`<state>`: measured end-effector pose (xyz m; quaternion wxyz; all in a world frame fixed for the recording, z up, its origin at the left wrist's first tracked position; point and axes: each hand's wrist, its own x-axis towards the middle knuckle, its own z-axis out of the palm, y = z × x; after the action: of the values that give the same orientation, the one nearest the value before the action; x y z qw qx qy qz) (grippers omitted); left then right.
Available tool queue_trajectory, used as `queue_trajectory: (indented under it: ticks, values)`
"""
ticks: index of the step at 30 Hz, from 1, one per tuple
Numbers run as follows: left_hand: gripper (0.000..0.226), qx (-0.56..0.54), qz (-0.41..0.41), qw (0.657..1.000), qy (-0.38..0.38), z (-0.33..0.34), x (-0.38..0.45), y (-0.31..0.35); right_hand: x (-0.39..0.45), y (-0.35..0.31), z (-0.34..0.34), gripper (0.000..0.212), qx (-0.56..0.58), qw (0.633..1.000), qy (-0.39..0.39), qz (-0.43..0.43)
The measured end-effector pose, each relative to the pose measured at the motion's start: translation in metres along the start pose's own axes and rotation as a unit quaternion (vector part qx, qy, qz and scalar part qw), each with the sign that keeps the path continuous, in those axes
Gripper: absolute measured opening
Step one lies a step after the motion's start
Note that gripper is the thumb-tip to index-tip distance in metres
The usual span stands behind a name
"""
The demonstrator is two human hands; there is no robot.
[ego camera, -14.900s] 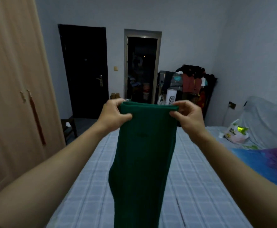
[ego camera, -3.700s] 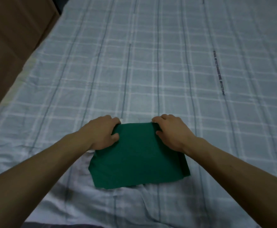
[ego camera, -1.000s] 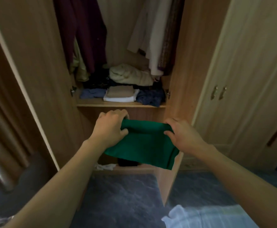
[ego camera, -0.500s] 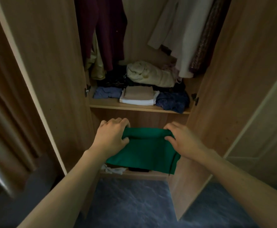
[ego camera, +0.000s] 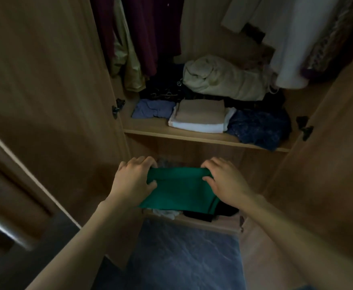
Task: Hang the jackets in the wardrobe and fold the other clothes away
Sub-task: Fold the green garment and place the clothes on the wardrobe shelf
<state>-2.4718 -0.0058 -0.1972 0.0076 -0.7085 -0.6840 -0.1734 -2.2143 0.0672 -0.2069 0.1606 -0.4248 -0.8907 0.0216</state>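
Head view: left hand (ego camera: 132,181) and right hand (ego camera: 226,181) fingers pinch folded green garment (ego camera: 179,190) below shelf edge (ego camera: 205,140).

Counts, head view:
- hands: 2, left hand (ego camera: 134,181), right hand (ego camera: 226,181)
- green folded garment (ego camera: 179,191): 1
- wardrobe doors open: 2, left door (ego camera: 45,91), right door (ego camera: 328,185)
- shelf board (ego camera: 202,138): 1
- door hinges visible: 2, left hinge (ego camera: 117,107), right hinge (ego camera: 305,128)
- folded beige/white stack (ego camera: 200,116): 1
- rumpled cream bundle (ego camera: 223,80): 1
- crumpled blue pieces on shelf: 2, pale blue piece (ego camera: 152,108), dark blue piece (ego camera: 259,128)
- hanging garments: at least 4; exact count cannot tell.
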Motion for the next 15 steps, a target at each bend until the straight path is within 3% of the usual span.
queue_trajectory:
  ticks: [7, 15]
  values:
    - [0.034, 0.000, -0.048, 0.997, -0.064, 0.040, 0.042, -0.029, 0.058, 0.033, 0.052, 0.023, 0.020, 0.999, -0.035, -0.008]
    - [0.035, -0.067, -0.069, 0.977, -0.190, 0.126, 0.083, -0.093, 0.104, 0.056, 0.147, 0.024, 0.027, 0.994, -0.091, 0.058]
